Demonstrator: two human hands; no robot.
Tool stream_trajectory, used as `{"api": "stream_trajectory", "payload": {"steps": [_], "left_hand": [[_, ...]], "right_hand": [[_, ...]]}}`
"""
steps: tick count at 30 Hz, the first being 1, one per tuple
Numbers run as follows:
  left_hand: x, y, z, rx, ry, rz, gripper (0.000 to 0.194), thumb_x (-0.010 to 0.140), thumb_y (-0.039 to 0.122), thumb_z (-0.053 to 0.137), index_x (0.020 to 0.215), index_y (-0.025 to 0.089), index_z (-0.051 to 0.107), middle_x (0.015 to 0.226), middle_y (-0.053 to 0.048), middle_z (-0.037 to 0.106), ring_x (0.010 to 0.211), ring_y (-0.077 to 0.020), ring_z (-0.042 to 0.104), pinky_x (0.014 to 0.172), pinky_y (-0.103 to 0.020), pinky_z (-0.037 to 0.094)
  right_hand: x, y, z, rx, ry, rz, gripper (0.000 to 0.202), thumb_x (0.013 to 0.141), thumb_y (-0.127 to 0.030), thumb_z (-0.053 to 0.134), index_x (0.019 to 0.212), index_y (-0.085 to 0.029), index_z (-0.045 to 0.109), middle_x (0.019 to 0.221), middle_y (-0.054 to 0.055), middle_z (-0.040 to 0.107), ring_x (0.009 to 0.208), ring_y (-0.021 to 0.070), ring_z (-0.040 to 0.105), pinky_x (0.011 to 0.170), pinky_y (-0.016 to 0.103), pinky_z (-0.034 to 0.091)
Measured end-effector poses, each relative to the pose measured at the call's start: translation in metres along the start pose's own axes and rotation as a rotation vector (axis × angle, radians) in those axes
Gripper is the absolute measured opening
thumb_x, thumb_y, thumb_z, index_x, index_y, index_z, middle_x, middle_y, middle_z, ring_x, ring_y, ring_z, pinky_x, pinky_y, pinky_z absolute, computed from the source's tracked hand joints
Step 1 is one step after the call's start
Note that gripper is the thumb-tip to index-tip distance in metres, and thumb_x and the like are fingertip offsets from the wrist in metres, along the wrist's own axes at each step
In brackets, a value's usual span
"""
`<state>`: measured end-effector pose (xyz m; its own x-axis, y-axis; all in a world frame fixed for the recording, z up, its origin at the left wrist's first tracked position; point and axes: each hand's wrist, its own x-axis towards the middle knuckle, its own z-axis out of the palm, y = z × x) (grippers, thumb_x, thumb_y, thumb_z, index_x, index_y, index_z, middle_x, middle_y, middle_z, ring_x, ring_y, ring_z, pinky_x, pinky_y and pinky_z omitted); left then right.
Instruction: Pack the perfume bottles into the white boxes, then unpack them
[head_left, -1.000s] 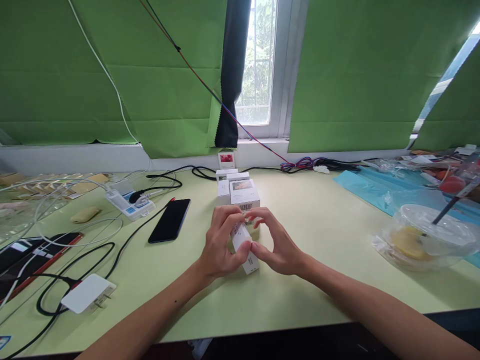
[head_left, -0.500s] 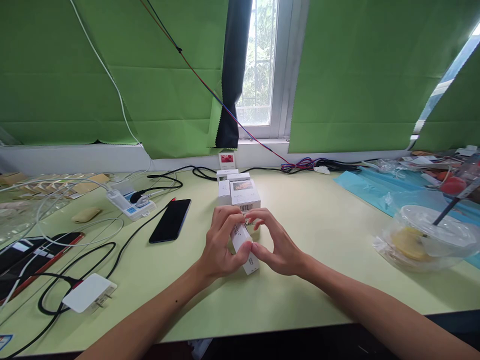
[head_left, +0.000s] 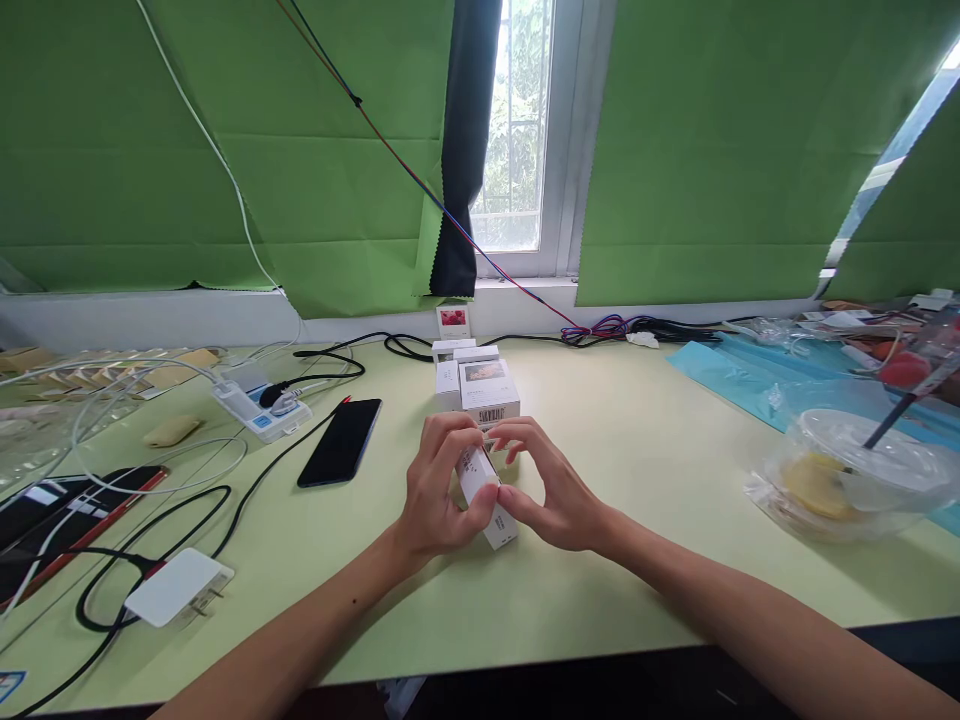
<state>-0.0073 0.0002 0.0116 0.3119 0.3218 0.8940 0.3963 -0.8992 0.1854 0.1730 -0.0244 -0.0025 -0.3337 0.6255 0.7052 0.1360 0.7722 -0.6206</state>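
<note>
A small white box [head_left: 504, 526] with printed text rests tilted on the table between my hands. My left hand [head_left: 444, 495] curls around its left side, thumb pressed on the near face and fingers over the far end. From the right, my right hand [head_left: 553, 490] grips the same box, its thumb tip meeting the left thumb at the edge and its fingers bent over the far end. Just beyond my fingertips stands a white box with a picture and barcode [head_left: 489, 388]. Narrower white boxes [head_left: 448, 380] stand beside and behind it.
A black phone [head_left: 340, 442] lies to the left, near a power strip [head_left: 259, 405], a white charger [head_left: 180, 587] and loose cables. On the right sits a lidded plastic cup in a bag [head_left: 832, 480] by a blue sheet [head_left: 735, 380]. A picture box [head_left: 453, 321] leans at the wall.
Both hands keep almost the same pose around the small box. The whole view has shifted very slightly.
</note>
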Motion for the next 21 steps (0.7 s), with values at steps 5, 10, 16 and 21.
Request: {"api": "stream_trajectory", "payload": {"steps": [5, 10, 16, 21], "left_hand": [[0.0004, 0.0004, 0.0004, -0.012, -0.013, -0.001, 0.018, 0.093, 0.037, 0.051, 0.101, 0.021, 0.056, 0.098, -0.008, 0.058, 0.088, -0.0239, 0.058, 0.07, -0.037, 0.053], [0.0008, 0.0007, 0.0005, -0.027, -0.016, -0.001, 0.019, 0.094, 0.038, 0.051, 0.102, 0.021, 0.056, 0.099, -0.008, 0.058, 0.089, -0.0239, 0.058, 0.072, -0.037, 0.053], [0.0002, 0.0003, 0.0005, -0.029, -0.036, -0.008, 0.019, 0.093, 0.035, 0.053, 0.105, 0.021, 0.055, 0.101, -0.008, 0.057, 0.093, -0.0244, 0.058, 0.075, -0.038, 0.053], [-0.0006, 0.0, 0.0001, -0.044, -0.034, -0.047, 0.027, 0.09, 0.038, 0.055, 0.112, 0.021, 0.052, 0.103, -0.008, 0.058, 0.091, -0.0238, 0.058, 0.074, -0.037, 0.054]], "right_hand": [[-0.0005, 0.0, -0.0002, -0.006, 0.001, -0.002, 0.043, 0.094, -0.024, 0.06, 0.135, -0.025, 0.048, 0.129, 0.012, 0.056, 0.112, 0.0255, 0.055, 0.092, 0.045, 0.053], [-0.0008, -0.0009, -0.0003, -0.001, -0.004, 0.004, 0.042, 0.094, -0.025, 0.06, 0.135, -0.025, 0.048, 0.128, 0.012, 0.056, 0.111, 0.0258, 0.056, 0.091, 0.045, 0.053], [-0.0018, 0.0006, -0.0009, 0.022, -0.013, 0.035, 0.042, 0.094, -0.026, 0.06, 0.135, -0.025, 0.048, 0.127, 0.012, 0.055, 0.109, 0.0256, 0.057, 0.09, 0.045, 0.054], [-0.0022, 0.0014, -0.0012, 0.063, -0.023, 0.06, 0.044, 0.094, -0.026, 0.062, 0.135, -0.027, 0.046, 0.126, 0.011, 0.055, 0.104, 0.0233, 0.057, 0.085, 0.042, 0.055]]}}
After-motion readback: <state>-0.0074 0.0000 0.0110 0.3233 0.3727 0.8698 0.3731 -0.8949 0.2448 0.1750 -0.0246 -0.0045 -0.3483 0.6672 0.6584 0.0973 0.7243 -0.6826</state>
